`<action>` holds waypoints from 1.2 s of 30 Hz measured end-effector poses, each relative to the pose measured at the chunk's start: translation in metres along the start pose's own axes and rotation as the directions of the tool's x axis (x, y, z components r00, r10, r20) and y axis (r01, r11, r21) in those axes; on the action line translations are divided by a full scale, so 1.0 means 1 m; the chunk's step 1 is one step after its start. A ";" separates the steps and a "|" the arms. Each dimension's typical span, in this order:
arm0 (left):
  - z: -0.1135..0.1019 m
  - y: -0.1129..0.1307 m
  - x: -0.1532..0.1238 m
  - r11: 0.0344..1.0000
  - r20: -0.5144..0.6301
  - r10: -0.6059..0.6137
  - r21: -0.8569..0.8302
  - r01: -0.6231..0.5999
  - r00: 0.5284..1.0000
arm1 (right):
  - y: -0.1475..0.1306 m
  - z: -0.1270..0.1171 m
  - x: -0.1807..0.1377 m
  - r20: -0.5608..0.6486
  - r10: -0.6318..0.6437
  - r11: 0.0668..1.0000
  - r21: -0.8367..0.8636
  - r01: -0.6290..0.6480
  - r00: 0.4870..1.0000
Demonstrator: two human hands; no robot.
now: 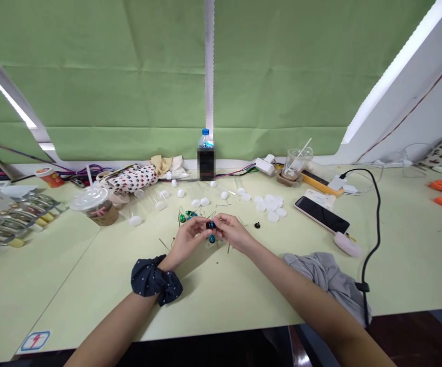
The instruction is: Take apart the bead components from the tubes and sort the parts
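Note:
My left hand and my right hand meet over the middle of the table, fingertips pinched around one small black and blue part. Its exact kind is too small to make out, and the fingers partly cover it. Just below the fingertips lies a small blue round piece. Behind my left hand are shiny green pieces, with thin bent metal rods scattered around. To the right of my right hand sits a small black piece. A dark dotted scrunchie circles my left wrist.
White round discs and clear tubes with white caps lie behind my hands. A lidded drink cup stands left, a bottle at the back. Rightward are a phone, grey cloth and a black cable.

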State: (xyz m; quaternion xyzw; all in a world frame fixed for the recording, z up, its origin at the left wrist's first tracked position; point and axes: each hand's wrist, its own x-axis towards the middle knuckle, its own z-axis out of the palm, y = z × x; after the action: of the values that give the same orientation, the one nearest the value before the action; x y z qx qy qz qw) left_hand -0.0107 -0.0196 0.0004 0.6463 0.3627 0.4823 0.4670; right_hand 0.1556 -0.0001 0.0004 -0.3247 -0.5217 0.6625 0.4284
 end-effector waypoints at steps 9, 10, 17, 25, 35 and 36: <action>0.003 0.000 -0.002 0.978 -0.092 0.156 0.150 -0.142 0.983 | 0.005 0.000 0.001 0.003 0.041 0.999 -0.033 -0.041 0.999; 0.002 0.001 -0.001 0.984 -0.101 0.135 0.132 -0.121 0.986 | 0.005 0.000 0.000 -0.040 -0.002 0.995 -0.098 -0.002 0.999; -0.018 0.006 0.009 1.000 -0.207 0.028 0.013 -0.026 0.978 | 0.004 0.001 -0.008 -0.003 -0.263 0.585 -0.796 0.157 0.965; -0.041 0.019 0.017 0.976 -0.234 -0.216 -0.059 0.208 0.948 | 0.027 0.005 -0.002 0.058 -0.225 0.475 -0.865 0.162 0.973; 0.014 0.022 -0.047 0.948 0.389 0.080 0.254 -0.190 0.918 | 0.009 -0.024 0.012 -0.228 -0.073 0.987 -0.155 0.038 0.971; 0.023 0.024 -0.051 0.936 0.481 0.127 0.232 -0.266 0.867 | 0.004 -0.028 0.013 -0.246 -0.061 0.997 -0.056 0.048 0.967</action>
State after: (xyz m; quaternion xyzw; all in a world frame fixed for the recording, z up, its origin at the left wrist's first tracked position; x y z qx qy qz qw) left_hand -0.0020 -0.0798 0.0060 0.8370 0.2405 0.3027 0.3874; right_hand 0.1734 0.0228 -0.0101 -0.4009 -0.4892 0.5916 0.5000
